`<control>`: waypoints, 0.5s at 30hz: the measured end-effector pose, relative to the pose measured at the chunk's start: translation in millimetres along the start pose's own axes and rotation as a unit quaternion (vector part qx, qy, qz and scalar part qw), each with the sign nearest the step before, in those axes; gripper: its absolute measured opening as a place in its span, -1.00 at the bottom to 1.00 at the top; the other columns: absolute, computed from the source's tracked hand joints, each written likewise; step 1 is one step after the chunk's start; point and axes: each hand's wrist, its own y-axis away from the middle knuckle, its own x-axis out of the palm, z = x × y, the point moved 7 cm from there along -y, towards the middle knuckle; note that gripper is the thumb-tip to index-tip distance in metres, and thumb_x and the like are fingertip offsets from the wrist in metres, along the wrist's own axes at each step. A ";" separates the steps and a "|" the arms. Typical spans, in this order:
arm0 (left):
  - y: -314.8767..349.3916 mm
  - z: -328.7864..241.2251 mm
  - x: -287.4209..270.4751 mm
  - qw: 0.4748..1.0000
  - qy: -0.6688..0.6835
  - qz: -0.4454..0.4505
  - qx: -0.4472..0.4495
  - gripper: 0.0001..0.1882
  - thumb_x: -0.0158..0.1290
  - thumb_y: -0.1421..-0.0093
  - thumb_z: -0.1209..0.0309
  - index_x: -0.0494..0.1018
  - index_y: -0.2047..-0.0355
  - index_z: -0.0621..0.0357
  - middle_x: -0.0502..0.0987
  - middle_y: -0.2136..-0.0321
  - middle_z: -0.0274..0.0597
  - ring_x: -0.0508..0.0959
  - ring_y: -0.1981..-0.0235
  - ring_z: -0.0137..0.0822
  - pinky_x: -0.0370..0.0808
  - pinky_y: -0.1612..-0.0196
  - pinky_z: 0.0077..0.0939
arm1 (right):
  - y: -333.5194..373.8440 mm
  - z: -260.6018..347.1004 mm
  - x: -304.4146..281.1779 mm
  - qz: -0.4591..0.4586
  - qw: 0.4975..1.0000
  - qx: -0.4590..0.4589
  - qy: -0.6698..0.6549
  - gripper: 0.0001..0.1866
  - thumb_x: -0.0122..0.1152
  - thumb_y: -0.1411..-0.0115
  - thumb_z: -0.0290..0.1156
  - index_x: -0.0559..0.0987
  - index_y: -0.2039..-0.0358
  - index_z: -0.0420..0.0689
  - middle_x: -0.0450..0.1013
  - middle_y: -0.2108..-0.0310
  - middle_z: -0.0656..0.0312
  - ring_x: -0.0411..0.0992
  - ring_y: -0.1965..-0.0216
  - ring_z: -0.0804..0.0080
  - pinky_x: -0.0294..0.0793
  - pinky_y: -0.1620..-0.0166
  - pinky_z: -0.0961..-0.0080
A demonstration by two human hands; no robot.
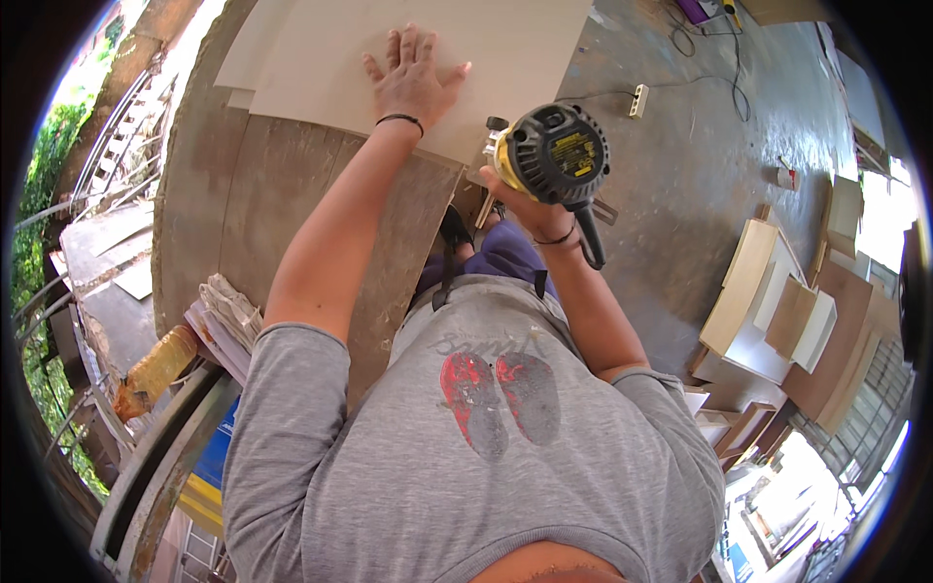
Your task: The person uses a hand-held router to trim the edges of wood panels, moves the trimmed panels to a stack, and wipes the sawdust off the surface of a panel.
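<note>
My left hand (413,85) lies flat on a pale board (311,58), fingers spread, holding nothing. More than one pale sheet seems to be stacked there, since a second edge shows at the left. My right hand (525,204) is wrapped round a yellow and black trim router (556,151), held upright at the board's right corner. The router's black top faces up and its cord bends down past my wrist. Its base and bit are hidden, so I cannot tell whether it touches the board edge.
The boards rest on a brown wooden worktable (292,185). On the concrete floor (671,194) to the right lie a power strip (639,101), a loose black cable (743,97) and a small can (785,178). Wooden cabinet parts (748,282) stand further right. Rolled material (224,321) sits at the left.
</note>
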 end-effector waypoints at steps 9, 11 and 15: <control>0.9 0.3 1.0 1.000 -0.005 -0.009 -0.003 -0.22 -0.20 -0.18 -0.23 0.13 -0.31 -0.10 -0.01 -0.37 -0.25 -0.11 -0.41 -0.17 -0.27 -0.35 0.19 | -23.5 -3.3 2.2 -0.009 0.997 -0.011 -0.072 -0.54 0.50 0.16 -0.42 0.57 0.18 -0.18 0.54 0.27 0.25 0.50 0.26 0.46 0.50 0.11 0.49; 0.4 -4.7 -2.5 1.000 -0.013 -0.006 0.004 -0.22 -0.19 -0.19 -0.24 0.14 -0.30 -0.07 0.01 -0.37 -0.23 -0.08 -0.40 -0.16 -0.22 -0.34 0.20 | -28.0 -9.6 -5.0 -0.033 0.995 0.012 -0.089 -0.54 0.50 0.16 -0.42 0.57 0.19 -0.19 0.54 0.27 0.25 0.50 0.27 0.47 0.50 0.12 0.49; 0.7 -6.3 -5.0 1.000 -0.020 -0.004 0.010 -0.22 -0.19 -0.20 -0.22 0.13 -0.30 -0.07 0.01 -0.37 -0.23 -0.08 -0.40 -0.15 -0.22 -0.34 0.20 | -38.2 -24.3 -6.2 -0.039 0.988 0.069 -0.134 -0.53 0.52 0.17 -0.39 0.57 0.19 -0.19 0.55 0.27 0.25 0.51 0.28 0.51 0.52 0.13 0.52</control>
